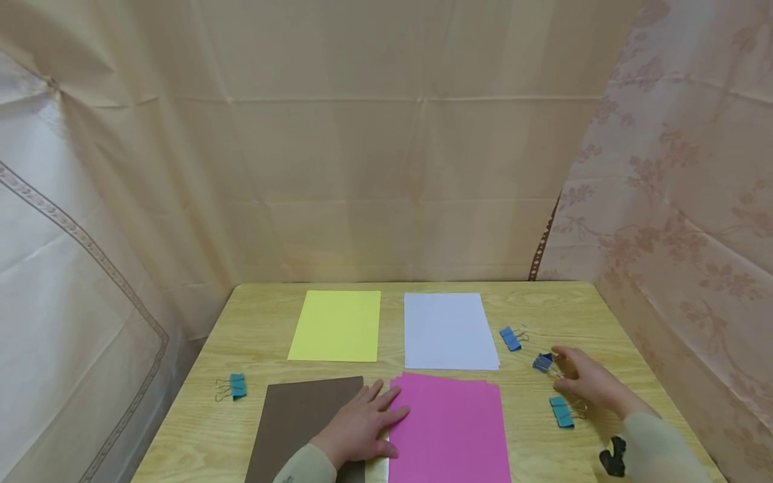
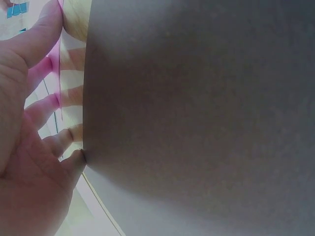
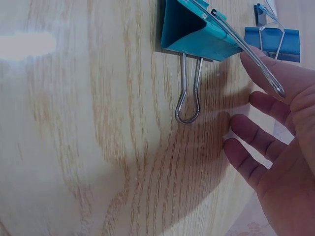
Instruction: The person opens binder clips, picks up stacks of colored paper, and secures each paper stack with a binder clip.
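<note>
In the head view, my left hand [image 1: 364, 426] lies with fingers spread across the gap between a brown sheet [image 1: 311, 409] and a stack of magenta paper [image 1: 449, 429]. Its fingertips rest on the magenta stack's left edge; the left wrist view shows the thumb at that edge and the little finger by the brown sheet's edge. At the right, my right hand [image 1: 588, 382] reaches to a dark blue binder clip [image 1: 543, 363], thumb and index finger apart around its wire handles. A teal binder clip [image 3: 202, 32] stands close before the thumb in the right wrist view.
Behind lie a yellow sheet [image 1: 335, 326] and a white sheet [image 1: 449, 331]. Another blue binder clip [image 1: 510, 338] sits right of the white sheet, and a second teal clip [image 1: 238, 386] at the left. Curtains [image 1: 386, 168] hang around the wooden table [image 1: 205, 429].
</note>
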Demonstrator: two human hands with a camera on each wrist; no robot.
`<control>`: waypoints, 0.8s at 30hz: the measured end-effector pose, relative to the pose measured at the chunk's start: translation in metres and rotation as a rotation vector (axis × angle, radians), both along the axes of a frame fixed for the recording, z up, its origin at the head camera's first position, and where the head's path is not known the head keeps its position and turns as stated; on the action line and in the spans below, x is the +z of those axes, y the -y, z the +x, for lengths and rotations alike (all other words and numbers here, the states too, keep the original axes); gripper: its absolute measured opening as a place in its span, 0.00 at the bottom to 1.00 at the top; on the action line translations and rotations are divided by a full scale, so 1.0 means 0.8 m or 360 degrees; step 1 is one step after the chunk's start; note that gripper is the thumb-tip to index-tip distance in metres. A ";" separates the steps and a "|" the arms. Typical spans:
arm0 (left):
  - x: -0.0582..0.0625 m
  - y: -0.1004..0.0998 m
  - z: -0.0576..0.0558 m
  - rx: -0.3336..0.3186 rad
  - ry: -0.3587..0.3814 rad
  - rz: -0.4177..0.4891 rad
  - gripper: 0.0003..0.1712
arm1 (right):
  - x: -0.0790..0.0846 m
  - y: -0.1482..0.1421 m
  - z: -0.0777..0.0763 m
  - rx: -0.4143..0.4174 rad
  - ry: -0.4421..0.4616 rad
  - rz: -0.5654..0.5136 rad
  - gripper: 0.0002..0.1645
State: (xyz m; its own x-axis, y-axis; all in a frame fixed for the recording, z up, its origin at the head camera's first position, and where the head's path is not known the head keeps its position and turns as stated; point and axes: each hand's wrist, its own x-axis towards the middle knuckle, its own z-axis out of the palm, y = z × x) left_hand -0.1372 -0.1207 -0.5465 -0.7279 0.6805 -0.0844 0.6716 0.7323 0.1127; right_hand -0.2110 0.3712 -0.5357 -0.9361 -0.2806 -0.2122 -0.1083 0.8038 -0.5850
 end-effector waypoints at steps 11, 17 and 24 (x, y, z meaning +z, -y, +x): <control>-0.001 0.000 0.000 0.0000 -0.0009 0.0001 0.43 | -0.005 -0.001 0.000 0.0020 -0.0059 0.0049 0.45; -0.001 0.000 0.000 0.0007 0.0002 -0.0001 0.43 | -0.005 -0.001 0.000 0.0019 -0.0053 0.0051 0.44; -0.001 0.000 0.000 0.0009 0.0013 0.0005 0.43 | -0.005 -0.001 0.000 0.0014 -0.0051 0.0042 0.43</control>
State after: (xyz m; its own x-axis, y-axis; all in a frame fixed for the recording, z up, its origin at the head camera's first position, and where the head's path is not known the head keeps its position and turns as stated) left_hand -0.1375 -0.1204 -0.5476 -0.7310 0.6766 -0.0885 0.6664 0.7358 0.1205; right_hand -0.2109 0.3722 -0.5393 -0.9401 -0.2834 -0.1896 -0.1337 0.8179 -0.5596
